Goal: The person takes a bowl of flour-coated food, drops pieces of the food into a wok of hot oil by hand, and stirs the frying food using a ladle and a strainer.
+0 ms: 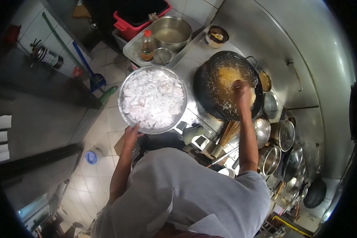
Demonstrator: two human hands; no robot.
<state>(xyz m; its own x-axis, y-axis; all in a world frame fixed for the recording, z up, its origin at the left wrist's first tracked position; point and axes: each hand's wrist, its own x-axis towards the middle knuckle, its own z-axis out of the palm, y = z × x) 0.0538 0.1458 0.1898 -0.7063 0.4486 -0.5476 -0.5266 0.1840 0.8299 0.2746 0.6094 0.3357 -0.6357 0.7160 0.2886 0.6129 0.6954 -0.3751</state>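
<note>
A wide metal bowl (152, 99) full of white, flour-coated pieces stands at the counter's left. My left hand (131, 135) is at the bowl's lower edge, fingers bent against the rim. To the right, a large black wok (204, 93) holds bubbling golden oil (230, 75). Over the right part of the oil is my right hand (244, 93), its fingers drawn together; whatever they hold, if anything, I cannot make out. A pale piece shows beside that hand.
Behind the bowl are an orange-capped bottle (147, 45) and a steel pot (171, 33). A bamboo brush (227, 135), a perforated ladle (261, 131) and several pans line the right side. A blue-lidded container (91, 157) stands on the floor.
</note>
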